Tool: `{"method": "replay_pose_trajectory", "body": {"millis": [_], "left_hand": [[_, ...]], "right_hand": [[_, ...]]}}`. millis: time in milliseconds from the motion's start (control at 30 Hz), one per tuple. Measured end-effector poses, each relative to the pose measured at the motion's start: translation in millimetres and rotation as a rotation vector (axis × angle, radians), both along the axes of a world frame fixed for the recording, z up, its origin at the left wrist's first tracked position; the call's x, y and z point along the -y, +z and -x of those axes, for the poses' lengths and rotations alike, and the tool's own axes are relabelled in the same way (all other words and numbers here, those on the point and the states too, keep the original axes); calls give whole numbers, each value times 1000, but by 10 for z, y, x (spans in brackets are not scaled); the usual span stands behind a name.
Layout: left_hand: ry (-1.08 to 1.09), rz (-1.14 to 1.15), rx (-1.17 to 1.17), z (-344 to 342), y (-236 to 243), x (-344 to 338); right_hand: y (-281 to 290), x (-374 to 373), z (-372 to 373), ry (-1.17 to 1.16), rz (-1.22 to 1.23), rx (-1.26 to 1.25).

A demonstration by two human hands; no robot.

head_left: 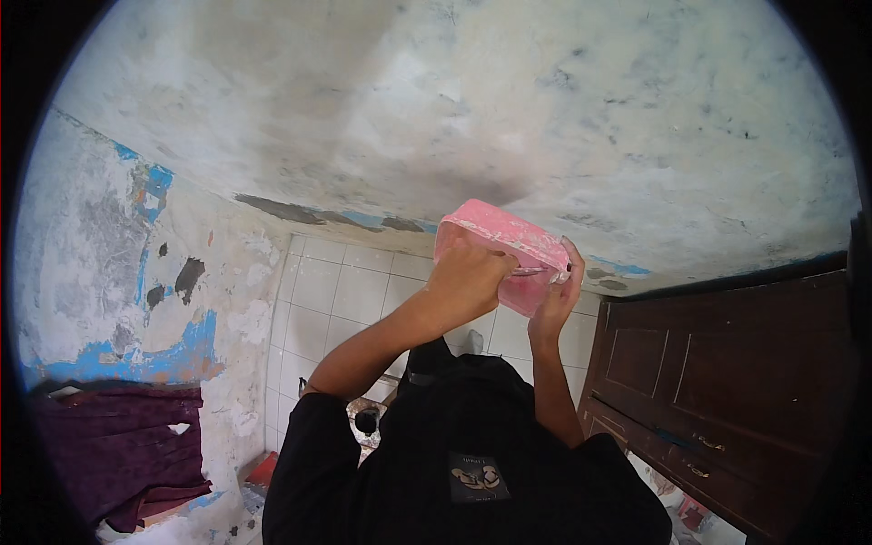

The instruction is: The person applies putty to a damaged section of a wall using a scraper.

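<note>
A pink plastic tub (495, 221), smeared with pale dried material, is tilted with its opening toward me. My right hand (556, 300) grips its right end, fingers over the rim. My left hand (468, 282) reaches into the tub, fingers curled round a thin metal tool (531, 271) lying near the right inner side. The exact shape of the tool's hidden part cannot be made out.
A patched, stained wall (636, 118) fills the view ahead, with another peeling blue-and-white wall (182, 245) at left, bearing a purple cloth (118, 445). Below are white floor tiles (361, 288). A dark wooden cabinet (736, 381) stands at right.
</note>
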State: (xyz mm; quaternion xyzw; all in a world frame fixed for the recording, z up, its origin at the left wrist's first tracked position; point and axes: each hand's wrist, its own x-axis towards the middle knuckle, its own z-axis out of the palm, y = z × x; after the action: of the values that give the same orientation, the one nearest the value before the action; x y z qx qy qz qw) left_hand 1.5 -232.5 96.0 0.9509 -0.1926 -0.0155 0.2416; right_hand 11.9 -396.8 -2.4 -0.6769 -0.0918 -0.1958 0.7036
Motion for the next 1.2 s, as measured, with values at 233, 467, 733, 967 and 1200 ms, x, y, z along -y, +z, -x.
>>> {"method": "replay_pose_trajectory", "body": {"millis": [233, 467, 733, 967, 1200], "left_hand": [[-58, 158, -47, -37, -96, -54], [-110, 164, -164, -64, -23, -214], [-70, 203, -156, 27, -23, -274], [-175, 155, -244, 53, 71, -312], [-198, 222, -293, 32, 77, -372]], "right_hand": [[-33, -8, -10, 122, -141, -78], [-2, -84, 48, 224, -241, -169], [22, -85, 78, 311, -306, -295], [-72, -37, 99, 362, -405, -358], [-22, -16, 128, 378, -383, -365]]}}
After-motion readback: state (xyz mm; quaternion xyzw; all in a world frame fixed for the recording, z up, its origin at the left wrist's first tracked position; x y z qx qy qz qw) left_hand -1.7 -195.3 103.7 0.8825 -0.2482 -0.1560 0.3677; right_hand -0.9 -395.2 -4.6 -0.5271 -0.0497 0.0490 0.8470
